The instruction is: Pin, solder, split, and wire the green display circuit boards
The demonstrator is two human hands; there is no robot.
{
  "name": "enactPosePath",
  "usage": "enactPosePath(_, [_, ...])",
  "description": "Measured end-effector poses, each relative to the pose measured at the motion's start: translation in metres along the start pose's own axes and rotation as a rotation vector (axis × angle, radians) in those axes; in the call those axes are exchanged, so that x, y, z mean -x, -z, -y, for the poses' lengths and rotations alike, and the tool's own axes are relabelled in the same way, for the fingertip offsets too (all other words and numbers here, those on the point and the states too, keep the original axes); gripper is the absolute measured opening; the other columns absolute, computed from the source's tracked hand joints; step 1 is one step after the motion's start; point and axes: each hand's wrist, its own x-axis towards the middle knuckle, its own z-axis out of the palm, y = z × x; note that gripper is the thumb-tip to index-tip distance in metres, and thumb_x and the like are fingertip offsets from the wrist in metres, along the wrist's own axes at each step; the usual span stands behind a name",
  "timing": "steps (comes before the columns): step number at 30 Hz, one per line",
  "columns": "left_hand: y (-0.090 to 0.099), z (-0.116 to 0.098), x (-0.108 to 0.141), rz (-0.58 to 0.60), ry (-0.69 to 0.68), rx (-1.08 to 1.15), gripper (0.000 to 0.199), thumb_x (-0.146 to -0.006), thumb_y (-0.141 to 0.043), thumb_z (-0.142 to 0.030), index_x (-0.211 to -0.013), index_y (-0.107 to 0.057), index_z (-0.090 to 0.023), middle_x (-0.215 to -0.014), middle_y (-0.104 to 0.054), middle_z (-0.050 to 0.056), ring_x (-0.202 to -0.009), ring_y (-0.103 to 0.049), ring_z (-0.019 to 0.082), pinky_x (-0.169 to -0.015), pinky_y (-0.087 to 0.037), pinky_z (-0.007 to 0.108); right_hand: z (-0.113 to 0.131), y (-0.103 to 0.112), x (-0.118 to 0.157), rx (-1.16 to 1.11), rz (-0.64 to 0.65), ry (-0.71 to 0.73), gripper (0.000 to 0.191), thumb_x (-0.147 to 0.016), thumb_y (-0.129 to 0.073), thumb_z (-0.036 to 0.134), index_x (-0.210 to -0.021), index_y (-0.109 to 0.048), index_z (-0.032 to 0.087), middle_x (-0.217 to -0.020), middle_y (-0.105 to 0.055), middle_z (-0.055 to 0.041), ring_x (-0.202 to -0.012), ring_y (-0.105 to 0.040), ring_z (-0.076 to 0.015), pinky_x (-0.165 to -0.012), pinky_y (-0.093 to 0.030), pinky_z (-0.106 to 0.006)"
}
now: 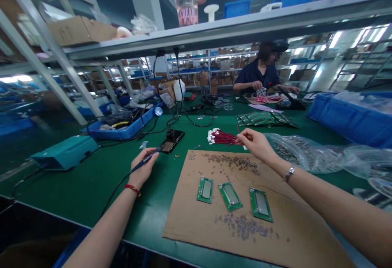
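My left hand (143,167) is closed round a soldering iron (145,161), whose tip end lies over a dark soldering stand (172,140). On the far side of the cardboard, my right hand (255,142) pinches a red wire lead (238,128) at the edge of a bundle of red and black leads (223,137) with white connectors. Three green circuit boards with grey display windows lie on the cardboard sheet (183,215): a left board (205,190), a middle board (230,196) and a right board (261,204). Small brown parts (234,162) and clear parts (245,227) are scattered around them.
Plastic bags of small metal parts (301,149) and a blue bin (352,115) stand at right. Stacked circuit boards (265,118) lie behind my right hand. At left are a teal box (65,152) and a blue tray (122,132). A co-worker (260,74) sits opposite, below a shelf (214,35).
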Motion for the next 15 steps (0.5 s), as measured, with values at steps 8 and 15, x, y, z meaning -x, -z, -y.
enactPosePath(8, [0.01,-0.022,-0.001,0.185,-0.174,-0.091,0.024,-0.077,-0.067,-0.034,-0.093,-0.063,-0.016,-0.098,-0.062,0.004,-0.09,-0.058,0.019,-0.087,-0.046,0.043,0.0,0.049,0.05,-0.076,-0.019,-0.086,0.038,-0.081,-0.052,0.039,-0.112,-0.044,0.018,-0.091,-0.068,-0.0107,-0.081,-0.066,-0.0207,-0.072,-0.054,-0.035])
enactPosePath(15, [0.026,-0.065,0.046,-0.015,0.071,0.24,0.03,-0.078,-0.059,-0.046,-0.096,-0.059,-0.023,-0.08,-0.065,0.0,-0.074,-0.063,0.017,-0.07,-0.053,0.032,0.01,0.089,0.108,0.058,-0.018,-0.113,0.019,-0.087,-0.043,0.038,-0.089,-0.054,0.022,-0.081,-0.065,-0.0068,-0.084,-0.059,-0.0222,-0.077,-0.044,-0.037])
